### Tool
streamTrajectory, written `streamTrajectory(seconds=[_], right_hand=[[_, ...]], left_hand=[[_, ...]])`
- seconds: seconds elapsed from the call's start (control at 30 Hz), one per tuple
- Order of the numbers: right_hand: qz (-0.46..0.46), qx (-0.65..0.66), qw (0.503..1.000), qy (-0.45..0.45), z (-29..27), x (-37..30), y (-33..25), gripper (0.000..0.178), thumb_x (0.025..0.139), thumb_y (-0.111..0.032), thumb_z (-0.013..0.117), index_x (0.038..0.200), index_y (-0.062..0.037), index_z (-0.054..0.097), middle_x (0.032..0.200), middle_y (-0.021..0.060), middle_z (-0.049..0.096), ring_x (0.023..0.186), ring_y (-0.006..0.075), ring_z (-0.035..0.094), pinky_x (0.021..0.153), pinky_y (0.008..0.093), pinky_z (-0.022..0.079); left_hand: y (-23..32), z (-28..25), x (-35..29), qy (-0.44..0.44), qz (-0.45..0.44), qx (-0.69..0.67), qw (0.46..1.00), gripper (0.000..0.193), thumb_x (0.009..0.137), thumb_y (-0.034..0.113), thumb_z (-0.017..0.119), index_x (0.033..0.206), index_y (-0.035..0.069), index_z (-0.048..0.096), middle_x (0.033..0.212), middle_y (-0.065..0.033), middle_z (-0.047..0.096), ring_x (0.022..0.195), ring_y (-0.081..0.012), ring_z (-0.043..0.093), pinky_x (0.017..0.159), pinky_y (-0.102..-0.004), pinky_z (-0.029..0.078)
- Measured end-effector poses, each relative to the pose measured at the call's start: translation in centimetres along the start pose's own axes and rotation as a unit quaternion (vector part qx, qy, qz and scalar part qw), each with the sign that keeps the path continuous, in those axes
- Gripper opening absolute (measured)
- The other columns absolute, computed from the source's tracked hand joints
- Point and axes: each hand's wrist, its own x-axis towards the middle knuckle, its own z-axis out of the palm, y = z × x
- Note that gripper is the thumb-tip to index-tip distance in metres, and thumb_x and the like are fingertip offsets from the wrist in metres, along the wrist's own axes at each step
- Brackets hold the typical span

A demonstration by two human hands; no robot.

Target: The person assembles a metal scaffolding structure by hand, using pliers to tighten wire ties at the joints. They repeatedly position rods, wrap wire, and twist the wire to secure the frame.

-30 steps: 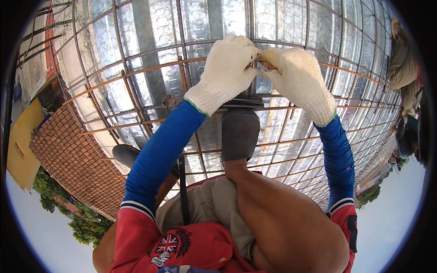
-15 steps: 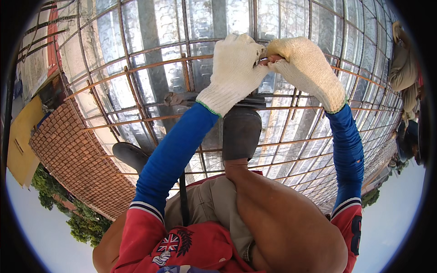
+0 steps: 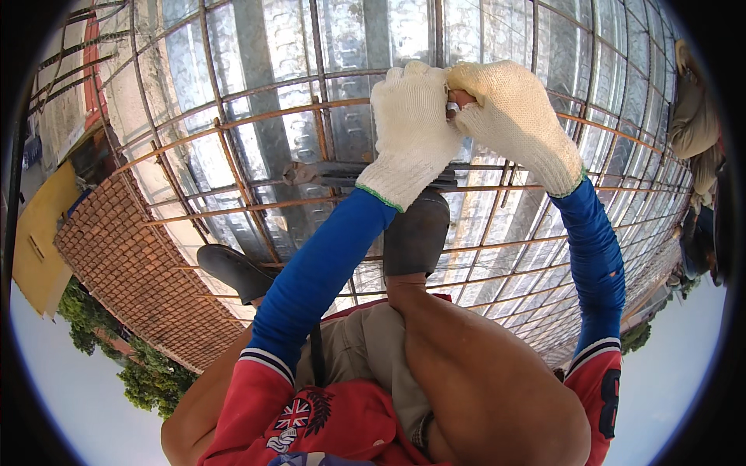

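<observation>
Both my hands wear off-white knit gloves and meet over a mesh of rusty reinforcing bars [image 3: 221, 124]. My left hand [image 3: 414, 116] is closed, back upward, its fingers curled near a bar. Against it, my right hand [image 3: 509, 113] is bent in a pinch, with bare fingertips showing from the glove. What lies between their fingers is hidden by the gloves. A dark, long bundle [image 3: 342, 177] with a brownish end rests on the bars, partly under my left wrist. Ribbed shiny metal sheeting [image 3: 350, 46] lies beneath the mesh.
My dark shoes stand on the mesh, one [image 3: 416, 237] below my left wrist, another [image 3: 225, 268] farther left. Loose bar ends [image 3: 85, 66] jut in at upper left. A reddish tiled roof [image 3: 140, 264] and yellow panel [image 3: 47, 241] lie left. Another person [image 3: 695, 120] is at the right edge.
My left hand and forearm have shifted slightly right, bringing the left glove closer against the right one. My right hand has turned a little and stays at almost the same place.
</observation>
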Motion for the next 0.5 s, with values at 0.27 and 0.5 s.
streamTrajectory(seconds=[0.27, 0.5], right_hand=[[0.144, 0.153, 0.977, -0.032, -0.7, -1.2, 1.4, 0.022, 0.088, -0.019, 0.072, 0.104, -0.006, 0.079, 0.093, 0.0153, 0.076, 0.086, 0.0305, 0.075, 0.079, 0.0419, 0.06], [0.128, 0.172, 0.977, -0.002, 0.2, -2.6, 2.1, 0.024, 0.087, -0.024, 0.075, 0.103, -0.0069, 0.078, 0.091, 0.0149, 0.075, 0.085, 0.0303, 0.075, 0.078, 0.0422, 0.059]], left_hand=[[-0.2, 0.7, -0.3, 0.021, 0.009, 0.011, 1.0, 0.027, 0.079, 0.029, 0.085, 0.095, 0.009, 0.077, 0.1, -0.0098, 0.068, 0.093, -0.0308, 0.065, 0.081, -0.0469, 0.051], [-0.9, 0.6, -0.8, 0.032, 0.057, -0.025, 0.998, 0.029, 0.076, 0.028, 0.087, 0.093, 0.008, 0.075, 0.104, -0.0094, 0.07, 0.099, -0.0318, 0.066, 0.087, -0.0476, 0.05]])
